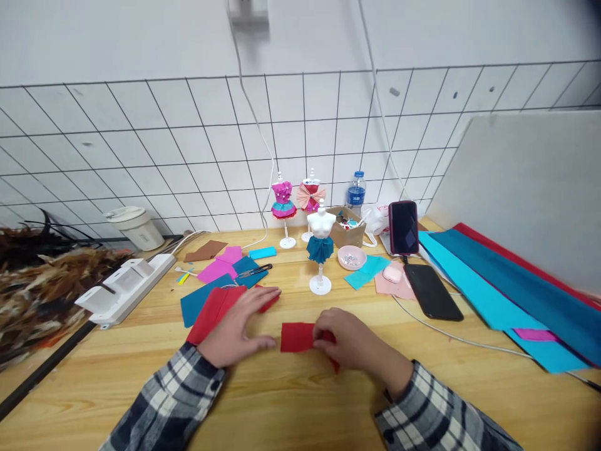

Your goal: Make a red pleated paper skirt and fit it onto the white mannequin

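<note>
On the wooden table in front of me lies a small red paper strip (295, 337). My right hand (345, 340) pinches the right end of it, and part of the red paper shows below the fingers. To the left, my left hand (239, 326) rests with fingers stretched out over a larger red sheet (212, 311); its thumb points toward the strip without touching it. Beyond my hands stands a small white dress form (322, 223) wearing a teal gathered skirt (320, 248). Black thread snips (255, 271) lie on teal paper behind my left hand.
Two dressed forms (283, 200) stand at the back, beside a cardboard box (347, 233) and a water bottle (356, 191). A pink bowl (352, 257) holds small shiny bits. Phones (432, 292) and long coloured sheets (498, 282) lie right; a power strip (126, 291) lies left.
</note>
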### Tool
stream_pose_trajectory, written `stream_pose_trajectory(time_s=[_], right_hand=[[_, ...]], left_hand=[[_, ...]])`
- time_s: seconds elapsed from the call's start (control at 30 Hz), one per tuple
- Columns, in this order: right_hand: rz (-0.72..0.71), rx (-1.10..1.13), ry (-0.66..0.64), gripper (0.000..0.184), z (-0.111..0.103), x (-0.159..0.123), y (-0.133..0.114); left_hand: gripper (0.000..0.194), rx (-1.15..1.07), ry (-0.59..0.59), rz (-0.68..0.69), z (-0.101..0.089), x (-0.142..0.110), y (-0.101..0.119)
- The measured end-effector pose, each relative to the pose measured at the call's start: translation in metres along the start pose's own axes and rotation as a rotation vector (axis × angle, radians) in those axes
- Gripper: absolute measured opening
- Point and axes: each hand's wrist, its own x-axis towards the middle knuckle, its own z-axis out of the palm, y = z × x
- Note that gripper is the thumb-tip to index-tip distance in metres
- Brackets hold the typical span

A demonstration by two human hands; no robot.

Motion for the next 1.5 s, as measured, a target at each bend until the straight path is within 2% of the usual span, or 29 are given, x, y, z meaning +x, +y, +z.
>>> stream_pose_trajectory(time_s=[0.03,0.07,0.1,0.13,0.17,0.23,0.3,0.37,0.43,0.5,0.57,0.63,0.77,0.9,1.0,1.03,1.1,1.17,1.3,1.5], right_hand=[[-0.011,0.083,0.033,0.004,-0.005,0.002,-0.002],[-0.02,0.171,0.054,0.003,-0.013,0.004,-0.005],[-0.022,0.249,0.06,0.002,-0.022,0.007,-0.01],[-0.008,0.313,0.05,0.004,-0.032,0.01,-0.016],[0.029,0.347,0.056,0.005,-0.043,0.014,-0.022],[0.079,0.341,0.11,0.005,-0.066,0.022,-0.033],[0.097,0.297,0.193,0.005,-0.087,0.03,-0.041],[0.099,0.256,0.293,0.008,-0.104,0.037,-0.045],[0.115,0.236,0.407,0.01,-0.117,0.04,-0.045],[0.119,0.27,0.477,0.01,-0.125,0.042,-0.043],[0.092,0.363,0.472,0.01,-0.13,0.042,-0.039],[0.06,0.453,0.441,0.011,-0.132,0.043,-0.034],[0.068,0.467,0.468,0.013,-0.134,0.046,-0.023],[0.099,0.406,0.486,0.026,-0.136,0.045,-0.015],[0.117,0.257,0.483,0.039,-0.138,0.044,-0.012],[0.123,0.208,0.496,0.038,-0.139,0.044,-0.012],[0.139,0.16,0.546,0.024,-0.138,0.048,-0.009],[0.151,0.166,0.61,0.014,-0.135,0.053,-0.007],[0.148,0.105,0.672,0.014,-0.129,0.059,-0.001],[0.202,0.021,0.644,0.012,-0.125,0.06,0.005]], left_hand=[[0.105,-0.11,-0.025,-0.014,0.002,0.001,0.014],[0.117,-0.2,-0.047,-0.045,0.003,0.003,0.027],[0.118,-0.265,-0.068,-0.094,0.003,0.006,0.038],[0.107,-0.323,-0.078,-0.154,0.001,0.011,0.048],[0.088,-0.38,-0.082,-0.202,-0.003,0.017,0.055],[0.041,-0.475,-0.03,-0.276,-0.016,0.032,0.066],[0.031,-0.547,0.083,-0.318,-0.031,0.049,0.072],[0.034,-0.586,0.199,-0.331,-0.043,0.064,0.077],[0.049,-0.634,0.303,-0.297,-0.05,0.077,0.081],[0.065,-0.706,0.268,-0.252,-0.051,0.089,0.086],[0.072,-0.754,0.162,-0.25,-0.05,0.099,0.088],[0.065,-0.772,0.107,-0.285,-0.047,0.109,0.089],[0.036,-0.797,0.2,-0.347,-0.042,0.124,0.086],[0.033,-0.694,0.31,-0.337,-0.041,0.131,0.083],[0.033,-0.615,0.309,-0.33,-0.04,0.133,0.076],[0.034,-0.602,0.291,-0.341,-0.04,0.133,0.073],[0.036,-0.579,0.269,-0.367,-0.04,0.134,0.067],[0.036,-0.531,0.299,-0.376,-0.04,0.135,0.06],[0.032,-0.413,0.35,-0.38,-0.039,0.137,0.052],[0.033,-0.338,0.339,-0.376,-0.039,0.137,0.051]])
